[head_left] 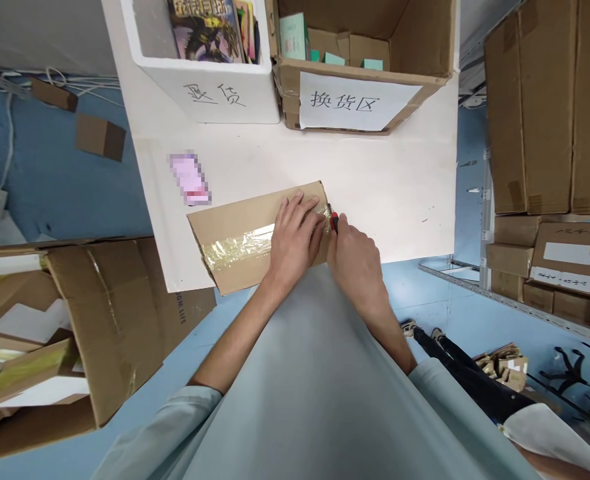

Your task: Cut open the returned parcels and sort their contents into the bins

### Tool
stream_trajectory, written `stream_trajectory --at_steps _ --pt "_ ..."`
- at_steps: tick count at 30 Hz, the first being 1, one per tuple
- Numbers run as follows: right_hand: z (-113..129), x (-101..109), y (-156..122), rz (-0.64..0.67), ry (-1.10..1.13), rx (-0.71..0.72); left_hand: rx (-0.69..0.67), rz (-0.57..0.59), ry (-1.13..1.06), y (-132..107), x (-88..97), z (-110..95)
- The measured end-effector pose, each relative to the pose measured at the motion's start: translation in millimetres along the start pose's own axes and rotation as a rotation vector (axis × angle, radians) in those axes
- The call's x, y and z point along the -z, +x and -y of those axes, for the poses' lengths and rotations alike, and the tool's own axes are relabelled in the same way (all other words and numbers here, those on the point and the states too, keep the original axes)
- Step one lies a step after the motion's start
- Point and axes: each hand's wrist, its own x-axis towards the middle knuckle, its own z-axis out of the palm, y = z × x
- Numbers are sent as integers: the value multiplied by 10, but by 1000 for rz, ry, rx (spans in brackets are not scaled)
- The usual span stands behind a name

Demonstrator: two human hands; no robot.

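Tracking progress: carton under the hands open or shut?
Carton looks shut on top, tape along it; the end by the right hand: cannot tell.

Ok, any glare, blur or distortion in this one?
Head view: bright glare on the clear packing tape along the cardboard box; head view: pink rectangular item pixelated beyond reading; head view: wide-angle slant toward the edges, as in the co-worker's legs.

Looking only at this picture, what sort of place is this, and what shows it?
Probably a parcel returns workroom: the white bin is marked "returns" in Chinese, the carton beside it "exchange area", and cardboard boxes are stacked nearby.
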Motion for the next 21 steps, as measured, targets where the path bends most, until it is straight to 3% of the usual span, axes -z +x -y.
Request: stream_trajectory --at_steps 4,10,21 --pt "41 1 24 4 -2 -18 6 -3 -17 19 -18 17" --pt "-46 -30 -306 86 -91 -25 12 -5 -37 15 -39 31" --pt "-219 155 -427 135 -46 -34 -12 -31 69 -10 -3 -42"
